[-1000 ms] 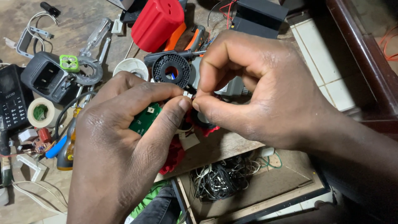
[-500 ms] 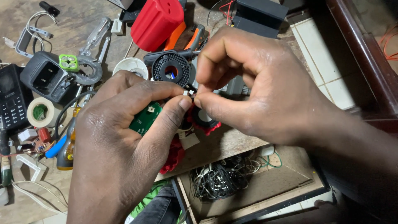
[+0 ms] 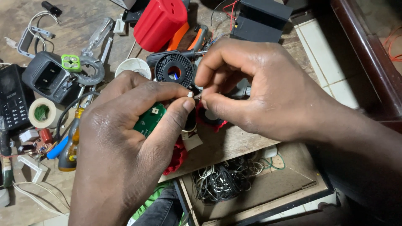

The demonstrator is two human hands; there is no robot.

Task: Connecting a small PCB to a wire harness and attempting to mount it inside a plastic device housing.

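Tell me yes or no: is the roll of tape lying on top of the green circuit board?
No. The roll of tape lies on the bench at far left, while the left hand holds the green circuit board well apart from it.

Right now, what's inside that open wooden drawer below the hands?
The wooden drawer holds a tangle of thin wires, black, white and green. Its left part is hidden behind the left hand.

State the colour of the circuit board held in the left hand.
Green: the circuit board in the left hand, head view.
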